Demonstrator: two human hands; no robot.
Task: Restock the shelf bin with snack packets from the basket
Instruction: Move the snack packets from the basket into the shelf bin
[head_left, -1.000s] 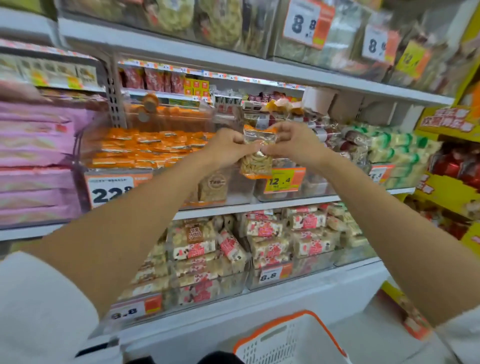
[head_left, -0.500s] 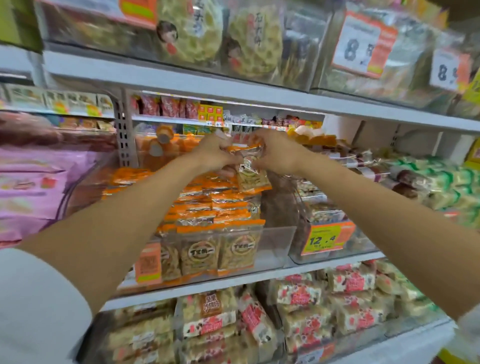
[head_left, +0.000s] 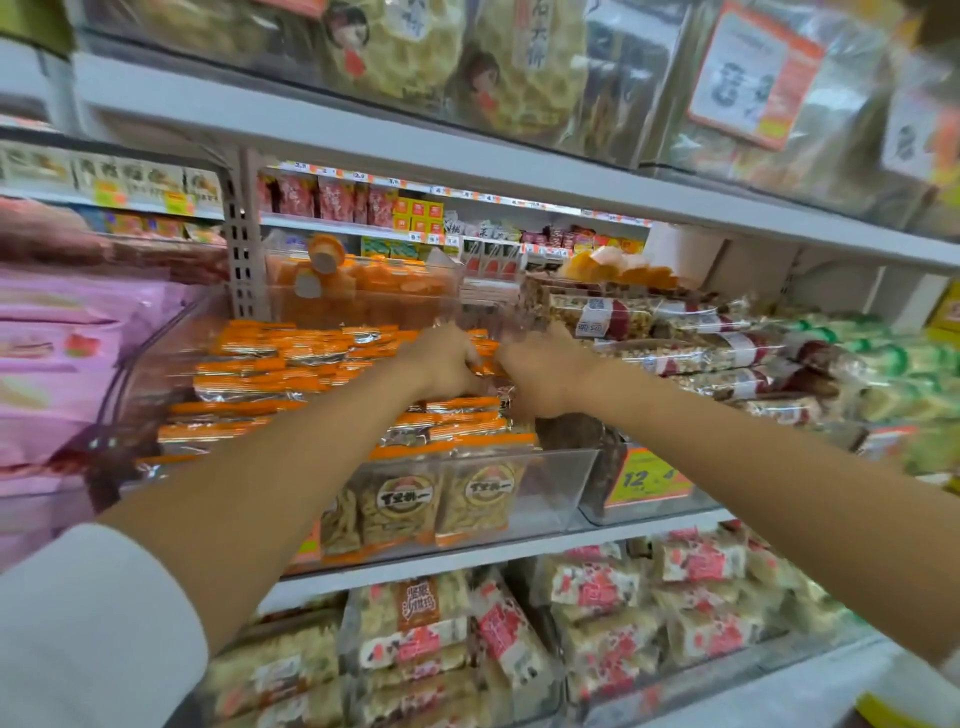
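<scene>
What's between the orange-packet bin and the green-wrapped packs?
Head view: a clear bin of red-labelled nut bars, yellow price tag on its front.

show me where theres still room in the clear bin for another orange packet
Free: front right corner of the clear bin, between the upright orange packets and its right wall. Crowded: left and back rows, stacked high.

Left hand, right hand side by side atop orange packets in clear bin.

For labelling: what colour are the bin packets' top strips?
Orange, on the snack packets; head view.
</scene>
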